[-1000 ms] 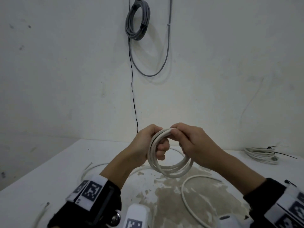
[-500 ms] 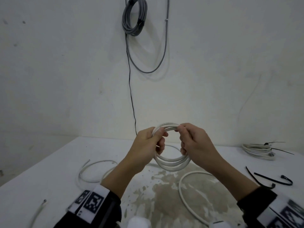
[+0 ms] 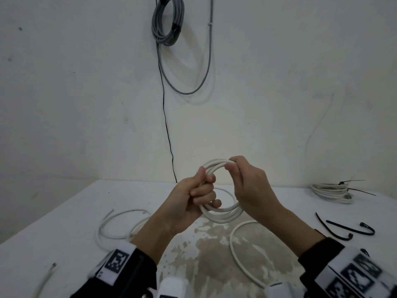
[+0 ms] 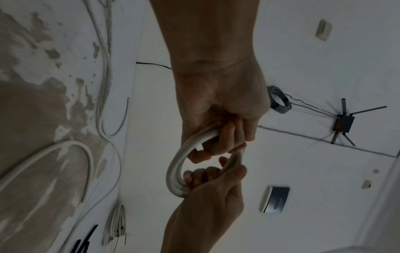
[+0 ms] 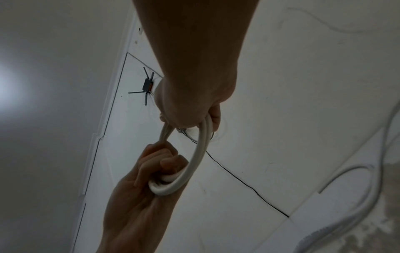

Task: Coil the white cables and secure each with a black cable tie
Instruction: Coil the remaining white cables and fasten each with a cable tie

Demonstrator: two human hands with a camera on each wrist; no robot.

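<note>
1. White wall (image 3: 86,93) ahead, white table (image 3: 64,222) below with a worn brown patch (image 3: 206,254) in the paint. A grey cable bundle (image 3: 167,20) hangs on the wall, and a thin black wire (image 3: 166,125) drops down to the table edge.
2. I hold the white cable coil (image 3: 223,214) up off the table, several turns, roughly upright, between both my hands.
3. My left hand (image 3: 189,203) grips the coil's left side: fingers curled through the ring, thumb up along the outer turns. In the left wrist view my fingers (image 4: 229,135) wrap the turns, and a cut cable end sits just beside them.
4. My right hand (image 3: 249,188) pinches the top-right of the coil, thumb and fingertips closed on the strands; the bottom arc runs behind my palm. In the right wrist view the turns pass out from under my closed fist.
5. The loose tail of the same cable (image 3: 234,244) loops down on the table under my right forearm, over the brown patch.
6. Another loose white cable (image 3: 111,220) lies curved on the table, left of my left forearm.
7. A finished coil (image 3: 330,191) sits far right near the wall, with a black tie on it, tails sticking out.
8. Two loose black cable ties (image 3: 343,227) lie on the table right of my right arm, well apart from the coil I hold.
</note>
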